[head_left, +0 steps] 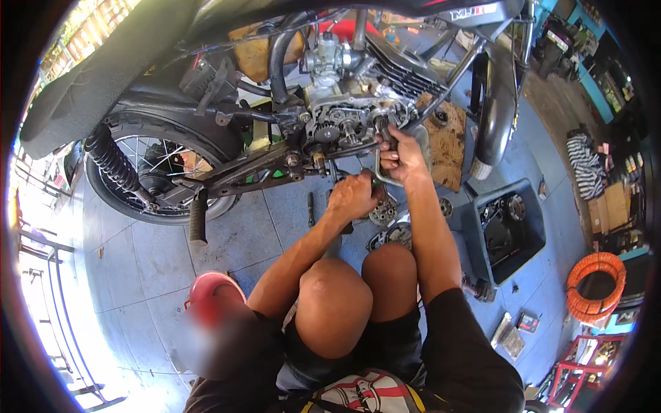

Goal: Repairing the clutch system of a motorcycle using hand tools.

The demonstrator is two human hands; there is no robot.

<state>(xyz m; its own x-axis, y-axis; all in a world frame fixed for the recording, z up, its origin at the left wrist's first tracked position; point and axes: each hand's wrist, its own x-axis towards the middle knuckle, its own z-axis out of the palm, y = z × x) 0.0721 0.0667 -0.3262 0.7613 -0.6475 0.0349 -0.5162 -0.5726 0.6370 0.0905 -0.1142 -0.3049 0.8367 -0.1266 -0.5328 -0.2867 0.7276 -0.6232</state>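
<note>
Blue tiled workshop floor [165,255], black motorcycle w/ opened grey metal engine [344,113] far centre. Right hand [403,155] curled tight round a metal tool at the engine; left hand [351,196] fisted on a dark part just below.

Blue tiled floor [158,255] throughout, pale grout lines; hard daylight glare washing out 8 o'clock beside a metal railing [41,275]. Brown cardboard sheet [447,141] near centre, dark plastic bin [513,227] at 3 o'clock. Orange coiled hose [595,286] and red rack [575,375] at 4 o'clock
</note>
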